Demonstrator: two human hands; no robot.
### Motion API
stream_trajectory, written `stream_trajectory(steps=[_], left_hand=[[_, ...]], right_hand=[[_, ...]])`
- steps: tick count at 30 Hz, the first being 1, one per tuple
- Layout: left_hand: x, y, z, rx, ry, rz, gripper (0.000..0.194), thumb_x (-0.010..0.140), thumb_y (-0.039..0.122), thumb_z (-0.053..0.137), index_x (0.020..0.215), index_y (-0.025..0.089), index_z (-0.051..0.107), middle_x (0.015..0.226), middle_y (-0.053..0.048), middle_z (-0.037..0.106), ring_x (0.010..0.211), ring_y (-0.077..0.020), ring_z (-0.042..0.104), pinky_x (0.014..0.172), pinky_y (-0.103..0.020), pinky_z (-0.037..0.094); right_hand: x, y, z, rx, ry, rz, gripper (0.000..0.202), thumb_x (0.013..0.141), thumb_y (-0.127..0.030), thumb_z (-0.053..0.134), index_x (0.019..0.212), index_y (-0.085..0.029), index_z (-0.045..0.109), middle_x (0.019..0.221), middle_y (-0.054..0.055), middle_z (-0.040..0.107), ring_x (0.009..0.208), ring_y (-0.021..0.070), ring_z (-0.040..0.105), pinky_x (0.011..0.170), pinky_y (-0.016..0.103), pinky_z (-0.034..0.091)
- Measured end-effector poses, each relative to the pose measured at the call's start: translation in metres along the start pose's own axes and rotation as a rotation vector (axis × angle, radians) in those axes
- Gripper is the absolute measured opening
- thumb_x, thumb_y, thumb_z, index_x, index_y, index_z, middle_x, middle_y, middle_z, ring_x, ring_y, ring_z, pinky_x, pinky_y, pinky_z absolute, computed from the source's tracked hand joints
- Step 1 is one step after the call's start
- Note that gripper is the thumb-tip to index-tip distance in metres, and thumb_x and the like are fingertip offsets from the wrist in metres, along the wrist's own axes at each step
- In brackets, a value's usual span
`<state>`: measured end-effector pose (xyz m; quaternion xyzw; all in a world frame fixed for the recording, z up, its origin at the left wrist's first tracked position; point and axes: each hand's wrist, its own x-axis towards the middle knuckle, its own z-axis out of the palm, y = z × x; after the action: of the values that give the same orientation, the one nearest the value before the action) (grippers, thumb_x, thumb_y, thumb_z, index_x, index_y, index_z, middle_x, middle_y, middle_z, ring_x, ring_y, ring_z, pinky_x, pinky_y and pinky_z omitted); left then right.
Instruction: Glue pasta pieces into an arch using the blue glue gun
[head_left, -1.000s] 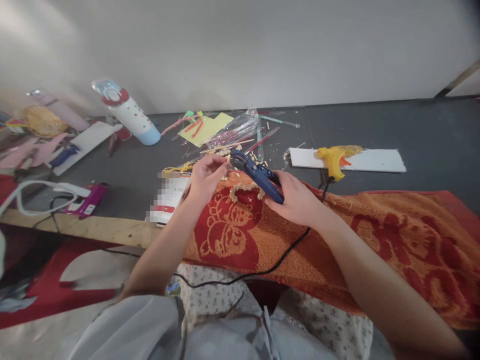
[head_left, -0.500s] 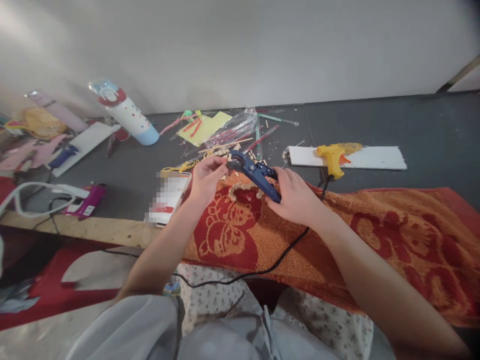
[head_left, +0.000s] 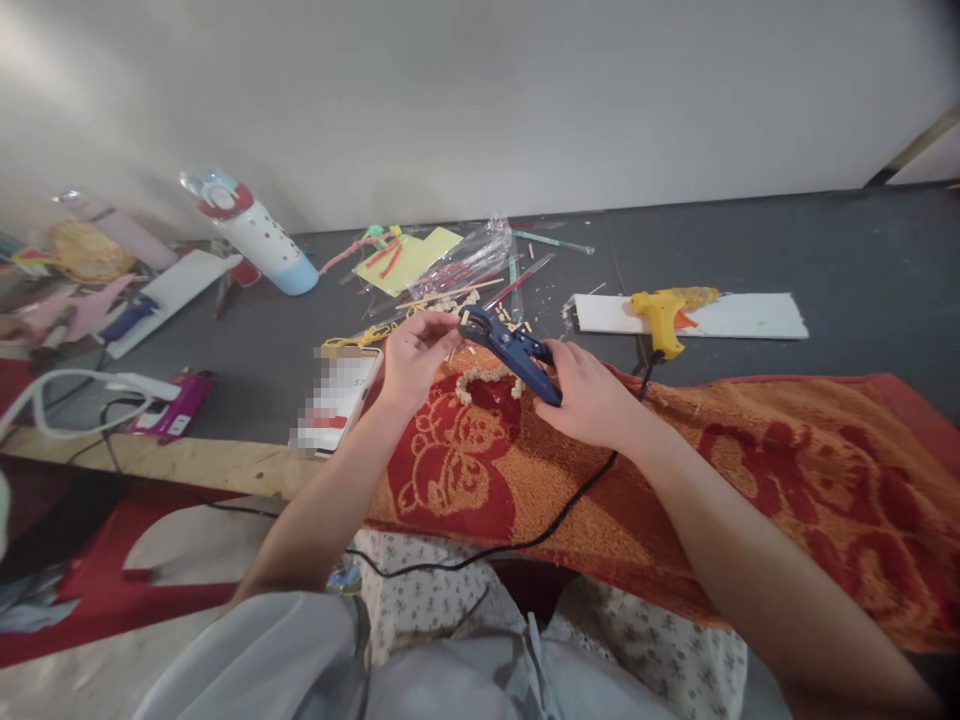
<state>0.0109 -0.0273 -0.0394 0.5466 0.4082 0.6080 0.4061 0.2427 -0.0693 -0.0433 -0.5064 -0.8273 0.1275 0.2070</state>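
Note:
My right hand (head_left: 589, 395) is wrapped round the handles of a dark blue cutting tool (head_left: 517, 358), whose jaws point up and left. At those jaws, my left hand (head_left: 415, 358) pinches a small pale wooden stick (head_left: 464, 318); its fingers hide most of it. Just below the tool, a curved string of small beige pieces (head_left: 480, 380) rests on the orange and red towel (head_left: 570, 490). Several short cut wooden bits (head_left: 504, 316) are scattered behind the tool.
A yellow glue gun (head_left: 663, 318) lies on a white board (head_left: 757, 315) at right, its black cord crossing the towel. A phone (head_left: 341, 400) is left of my left hand. Further back are yellow paper (head_left: 405, 262), plastic wrappers (head_left: 480, 255) and a bottle (head_left: 262, 240). A purple power strip (head_left: 180, 405) sits left.
The view has shifted slightly. Both hands keep their hold, and the tool's jaws have shifted slightly relative to the left fingertips.

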Motion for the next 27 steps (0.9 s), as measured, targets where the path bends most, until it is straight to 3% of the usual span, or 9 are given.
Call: stream_trajectory(steps=[7, 14, 27], left_hand=[[0.003, 0.003, -0.003, -0.015, -0.039, 0.047, 0.063, 0.061, 0.042, 0.088, 0.083, 0.025, 0.031, 0.067, 0.007, 0.066, 0.054, -0.009, 0.062, 0.052, -0.022, 0.046], [0.002, 0.005, -0.001, 0.016, -0.036, 0.0, 0.068, 0.058, 0.043, 0.089, 0.079, 0.025, 0.027, 0.064, 0.009, 0.063, 0.051, -0.0077, 0.06, 0.051, -0.021, 0.046], [0.002, 0.004, 0.002, 0.019, -0.065, -0.027, 0.066, 0.058, 0.037, 0.086, 0.077, 0.025, 0.024, 0.058, 0.011, 0.057, 0.049, -0.0077, 0.058, 0.049, -0.021, 0.044]], right_hand=[[-0.001, -0.002, -0.007, 0.068, -0.076, 0.037, 0.054, 0.079, -0.028, 0.057, 0.128, -0.008, 0.049, 0.118, 0.022, 0.065, 0.11, 0.0353, 0.063, 0.095, 0.046, 0.048], [-0.001, -0.008, -0.018, 0.131, -0.09, 0.043, 0.036, 0.081, -0.027, 0.059, 0.114, -0.014, 0.058, 0.105, 0.014, 0.071, 0.093, 0.0278, 0.068, 0.081, 0.036, 0.051], [-0.001, -0.01, -0.024, 0.157, -0.084, 0.067, 0.041, 0.081, -0.026, 0.06, 0.121, -0.017, 0.064, 0.109, 0.011, 0.075, 0.1, 0.0283, 0.071, 0.083, 0.035, 0.053]])
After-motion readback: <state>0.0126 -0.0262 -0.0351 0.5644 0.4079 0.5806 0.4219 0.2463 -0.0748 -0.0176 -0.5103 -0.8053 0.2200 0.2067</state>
